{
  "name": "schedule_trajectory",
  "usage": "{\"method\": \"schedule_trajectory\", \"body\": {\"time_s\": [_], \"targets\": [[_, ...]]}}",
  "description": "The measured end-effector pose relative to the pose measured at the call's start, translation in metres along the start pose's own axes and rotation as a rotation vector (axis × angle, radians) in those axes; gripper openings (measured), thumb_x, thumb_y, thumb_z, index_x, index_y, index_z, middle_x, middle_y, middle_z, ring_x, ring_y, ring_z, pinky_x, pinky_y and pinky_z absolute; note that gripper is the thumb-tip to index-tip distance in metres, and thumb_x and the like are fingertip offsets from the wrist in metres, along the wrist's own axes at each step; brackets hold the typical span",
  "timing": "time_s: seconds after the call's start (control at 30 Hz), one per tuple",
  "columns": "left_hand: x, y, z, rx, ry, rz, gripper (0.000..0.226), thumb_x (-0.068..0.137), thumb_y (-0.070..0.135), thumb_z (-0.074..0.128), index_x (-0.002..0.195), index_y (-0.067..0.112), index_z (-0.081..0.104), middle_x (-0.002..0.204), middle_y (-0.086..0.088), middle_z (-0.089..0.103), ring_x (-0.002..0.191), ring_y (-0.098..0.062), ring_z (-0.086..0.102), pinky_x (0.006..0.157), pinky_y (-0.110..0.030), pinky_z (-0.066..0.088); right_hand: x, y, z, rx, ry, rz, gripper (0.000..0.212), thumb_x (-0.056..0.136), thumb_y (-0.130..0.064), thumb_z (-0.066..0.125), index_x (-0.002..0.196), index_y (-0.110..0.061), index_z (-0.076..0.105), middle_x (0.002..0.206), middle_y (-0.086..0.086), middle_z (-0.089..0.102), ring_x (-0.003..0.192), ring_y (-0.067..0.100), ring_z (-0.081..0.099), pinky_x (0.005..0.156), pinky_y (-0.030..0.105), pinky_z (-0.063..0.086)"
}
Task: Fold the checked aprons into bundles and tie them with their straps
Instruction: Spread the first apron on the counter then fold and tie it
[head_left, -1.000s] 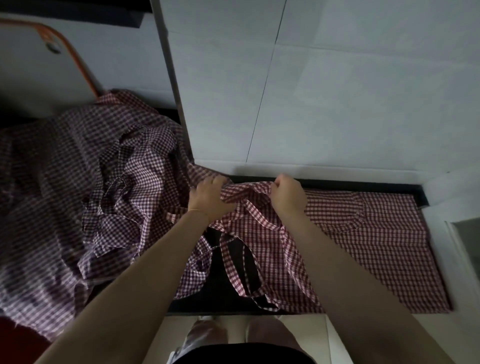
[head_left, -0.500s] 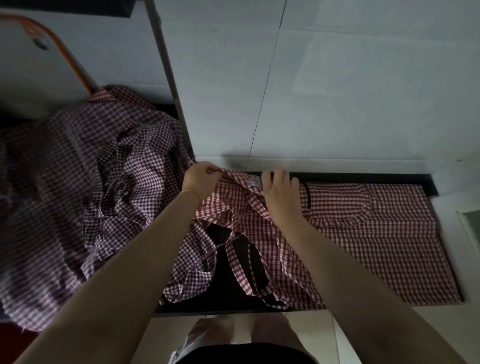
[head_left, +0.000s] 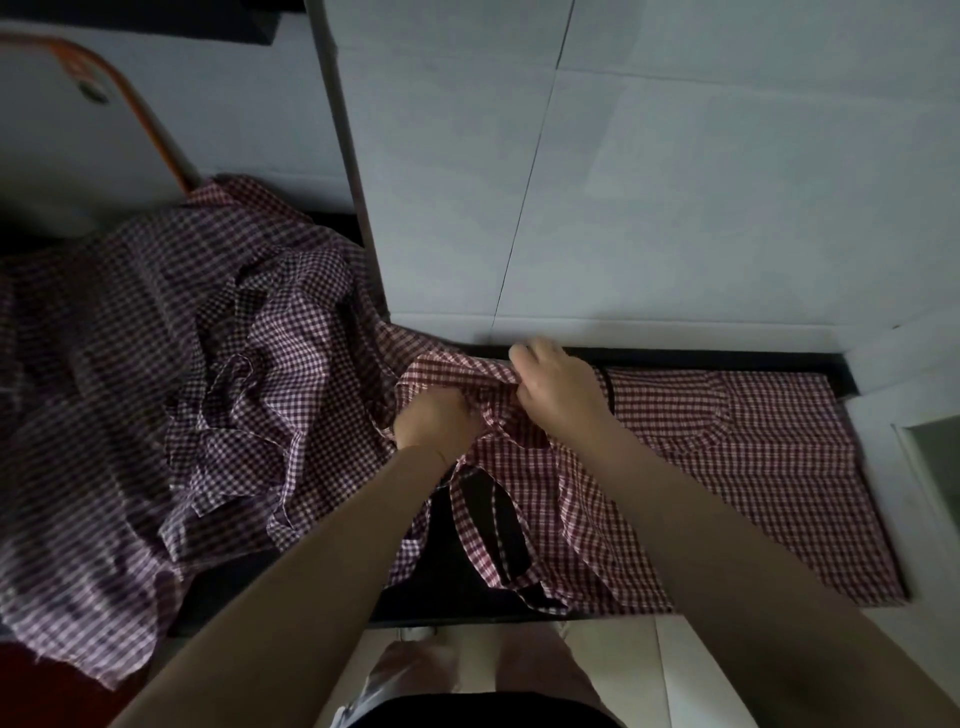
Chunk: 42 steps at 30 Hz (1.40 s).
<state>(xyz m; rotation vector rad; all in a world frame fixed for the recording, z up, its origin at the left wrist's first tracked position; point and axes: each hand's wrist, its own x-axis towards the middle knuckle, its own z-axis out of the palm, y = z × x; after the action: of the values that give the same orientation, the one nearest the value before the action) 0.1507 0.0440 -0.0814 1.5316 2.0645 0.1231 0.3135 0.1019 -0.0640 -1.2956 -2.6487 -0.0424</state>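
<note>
A red-and-white checked apron (head_left: 727, 467) lies spread on a dark counter (head_left: 727, 358) against the white wall. Its left end is bunched up, and its straps (head_left: 483, 540) hang in loops over the counter's front. My left hand (head_left: 436, 421) is closed on the gathered cloth at that end. My right hand (head_left: 556, 389) grips the same bunched edge just to the right, close to the wall. The two hands almost touch. A heap of several more checked aprons (head_left: 156, 405) lies crumpled to the left.
White tiled wall (head_left: 675, 182) rises right behind the counter. An orange-rimmed white object (head_left: 78, 119) stands at the far left behind the heap. A white ledge (head_left: 914, 415) borders the counter on the right. My legs show below the counter edge.
My right hand went from lying flat on the apron to gripping its bunched edge. My left hand moved down and to the right, closer to the right hand, gathering the cloth.
</note>
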Motion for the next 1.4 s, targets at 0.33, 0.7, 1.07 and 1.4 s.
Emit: {"method": "schedule_trajectory", "body": {"time_s": [0.33,0.7,1.07,1.4], "targets": [[0.003,0.004,0.024,0.328,-0.014,0.117,0.024,0.095,0.031,0.057,0.116,0.023,0.067,0.118,-0.004,0.063,0.119,-0.026,0.048,0.097,-0.041,0.043,0.007,0.018,-0.015,0.691,-0.215,0.687,0.023,0.096,-0.021,0.063,0.109,-0.006,0.074,0.111,0.007,0.072,0.098,0.015,0.063,0.082,0.021,0.040],[0.010,-0.034,-0.069,0.736,-0.637,-0.004,0.045,0.069,0.028,0.087,0.106,0.009,0.070,0.098,-0.002,0.067,0.100,-0.026,0.064,0.094,-0.039,0.054,0.018,-0.011,-0.011,0.540,-0.279,0.794,0.013,0.101,-0.016,0.048,0.096,-0.009,0.058,0.078,0.007,0.068,0.066,0.020,0.070,0.060,0.034,0.056],[-0.031,-0.043,0.019,0.102,-0.335,0.109,0.042,0.089,0.040,0.057,0.128,0.024,0.055,0.127,-0.005,0.061,0.116,-0.028,0.057,0.103,-0.042,0.043,-0.037,-0.068,0.036,0.354,-0.696,0.467,0.071,0.077,-0.035,0.080,0.134,-0.009,0.046,0.128,0.010,0.056,0.117,0.029,0.056,0.099,0.041,0.046],[-0.018,-0.065,-0.006,-0.940,-0.351,-0.397,0.074,0.076,0.068,0.065,0.117,0.006,0.068,0.112,-0.012,0.071,0.103,-0.029,0.066,0.103,-0.040,0.048,-0.030,-0.095,0.016,1.378,-0.744,0.878,0.018,0.097,-0.016,0.060,0.108,-0.006,0.070,0.108,0.011,0.073,0.101,0.025,0.069,0.091,0.033,0.054]]}}
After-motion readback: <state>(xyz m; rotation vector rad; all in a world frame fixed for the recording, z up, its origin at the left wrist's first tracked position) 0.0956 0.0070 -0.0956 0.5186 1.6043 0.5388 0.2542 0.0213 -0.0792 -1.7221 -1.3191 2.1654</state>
